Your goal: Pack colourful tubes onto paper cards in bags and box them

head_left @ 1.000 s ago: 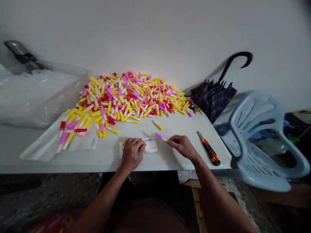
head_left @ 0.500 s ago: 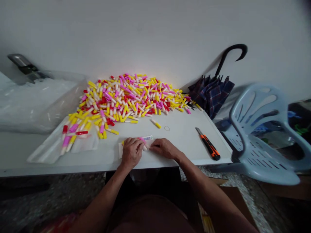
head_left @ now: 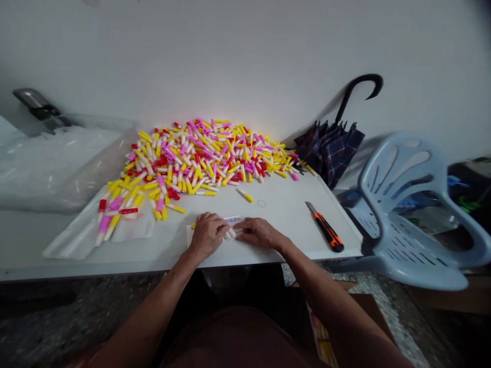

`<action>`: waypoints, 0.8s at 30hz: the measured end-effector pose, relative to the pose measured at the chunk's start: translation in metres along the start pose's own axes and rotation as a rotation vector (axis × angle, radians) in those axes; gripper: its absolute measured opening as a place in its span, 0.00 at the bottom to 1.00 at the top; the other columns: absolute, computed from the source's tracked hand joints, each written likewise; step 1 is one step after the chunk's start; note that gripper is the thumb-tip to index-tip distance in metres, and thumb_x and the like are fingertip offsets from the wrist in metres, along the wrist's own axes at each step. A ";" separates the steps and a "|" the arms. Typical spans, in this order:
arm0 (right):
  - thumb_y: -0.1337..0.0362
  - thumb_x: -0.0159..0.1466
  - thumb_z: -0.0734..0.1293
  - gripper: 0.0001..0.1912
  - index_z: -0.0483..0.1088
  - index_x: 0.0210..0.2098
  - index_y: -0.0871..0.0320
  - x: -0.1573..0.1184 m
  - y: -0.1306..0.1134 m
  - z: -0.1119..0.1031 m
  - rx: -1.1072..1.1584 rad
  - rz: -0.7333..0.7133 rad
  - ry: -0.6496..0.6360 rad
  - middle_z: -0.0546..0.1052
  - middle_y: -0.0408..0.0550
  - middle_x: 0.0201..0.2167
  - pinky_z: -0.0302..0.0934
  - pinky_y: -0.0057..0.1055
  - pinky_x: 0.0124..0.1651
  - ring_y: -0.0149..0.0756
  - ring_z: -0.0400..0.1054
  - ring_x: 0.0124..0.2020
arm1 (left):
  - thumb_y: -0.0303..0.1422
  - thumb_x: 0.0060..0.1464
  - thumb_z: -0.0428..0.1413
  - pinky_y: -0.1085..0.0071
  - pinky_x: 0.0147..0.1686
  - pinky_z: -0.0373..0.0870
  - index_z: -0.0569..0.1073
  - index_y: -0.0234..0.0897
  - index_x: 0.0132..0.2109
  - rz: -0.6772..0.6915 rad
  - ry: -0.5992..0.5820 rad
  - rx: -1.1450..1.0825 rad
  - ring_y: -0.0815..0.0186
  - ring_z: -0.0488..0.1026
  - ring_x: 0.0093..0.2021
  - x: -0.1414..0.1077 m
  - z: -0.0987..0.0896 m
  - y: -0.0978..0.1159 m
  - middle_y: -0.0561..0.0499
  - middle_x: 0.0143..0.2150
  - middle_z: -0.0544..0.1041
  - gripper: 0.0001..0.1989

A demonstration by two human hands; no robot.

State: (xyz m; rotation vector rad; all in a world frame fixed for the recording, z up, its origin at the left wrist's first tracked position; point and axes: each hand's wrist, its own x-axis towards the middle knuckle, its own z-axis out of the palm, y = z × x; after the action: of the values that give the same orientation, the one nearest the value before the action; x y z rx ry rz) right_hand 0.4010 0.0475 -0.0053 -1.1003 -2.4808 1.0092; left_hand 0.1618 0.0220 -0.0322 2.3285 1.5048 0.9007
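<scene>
My left hand [head_left: 208, 235] is closed over some short white marker-like pens [head_left: 230, 233] whose white ends show beside the thumb. They lie on a flat, pale printed packet [head_left: 232, 219] at the front of the table; much of it is hidden under the left hand. My right hand [head_left: 261, 233] is at the packet's right end, thumb and fingers pinched together on its edge. Behind both hands, one loose yellow-capped pen [head_left: 245, 195] lies beside a thin rubber band [head_left: 261, 203].
A big heap of pens with yellow, pink and red caps [head_left: 207, 153] covers the back of the white table [head_left: 284, 240]. On the left are filled clear bags [head_left: 126, 225] and a large plastic sack [head_left: 65, 163]. A box cutter [head_left: 325, 227], umbrella [head_left: 330, 148] and blue chair [head_left: 406, 204] stand right.
My right hand has shifted slightly, its fingers now spread further along the packet's right end. The left hand stays over the pens, turned slightly. The whole view has shifted a little.
</scene>
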 end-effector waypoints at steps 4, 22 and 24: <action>0.54 0.71 0.70 0.23 0.75 0.64 0.47 0.001 0.003 0.003 -0.062 -0.025 0.014 0.81 0.48 0.41 0.62 0.29 0.43 0.37 0.74 0.38 | 0.33 0.67 0.57 0.57 0.49 0.64 0.81 0.42 0.40 0.063 0.047 -0.037 0.59 0.71 0.43 -0.001 -0.004 -0.002 0.50 0.39 0.80 0.08; 0.53 0.72 0.68 0.17 0.80 0.56 0.47 0.016 -0.003 0.005 -0.005 -0.051 -0.062 0.82 0.46 0.44 0.61 0.29 0.46 0.39 0.74 0.42 | 0.32 0.66 0.57 0.58 0.48 0.64 0.79 0.41 0.37 0.025 -0.024 -0.097 0.60 0.72 0.41 0.000 -0.003 -0.010 0.51 0.36 0.79 0.09; 0.55 0.71 0.68 0.17 0.80 0.55 0.52 0.012 -0.003 0.005 0.164 0.011 -0.066 0.83 0.46 0.42 0.63 0.30 0.44 0.38 0.73 0.39 | 0.33 0.66 0.57 0.59 0.49 0.64 0.79 0.40 0.36 0.001 0.003 -0.118 0.60 0.72 0.41 -0.002 -0.001 -0.012 0.51 0.36 0.79 0.09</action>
State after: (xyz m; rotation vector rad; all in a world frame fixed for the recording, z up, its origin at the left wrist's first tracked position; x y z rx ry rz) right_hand 0.3888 0.0529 -0.0078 -1.0467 -2.3934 1.2468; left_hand 0.1516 0.0255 -0.0378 2.2456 1.4106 0.9662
